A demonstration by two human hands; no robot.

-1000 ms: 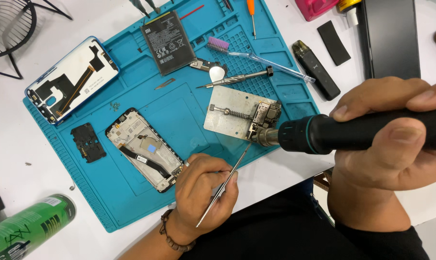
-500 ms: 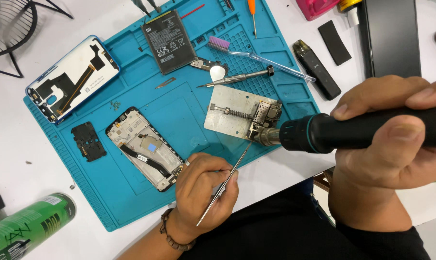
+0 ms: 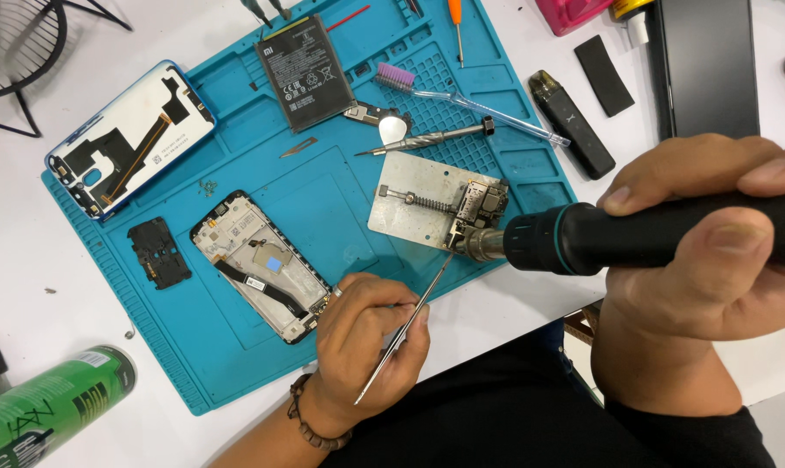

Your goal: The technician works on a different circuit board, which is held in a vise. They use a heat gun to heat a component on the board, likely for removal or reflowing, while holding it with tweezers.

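Blue mat (image 3: 262, 173), right hand (image 3: 704, 251) gripping hot-air tool (image 3: 635, 234), left hand (image 3: 366, 338) pinching tweezers (image 3: 405, 334), seemingly at clamped board (image 3: 479, 208).

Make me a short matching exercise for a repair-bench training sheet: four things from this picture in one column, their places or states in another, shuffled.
1. tweezers
2. hot-air tool
3. battery
4. spray can

A. lying at the blue mat's far edge
B. gripped in the right hand
C. off the mat, lower left corner
D. pinched in the left hand

Pairs: 1-D, 2-B, 3-A, 4-C
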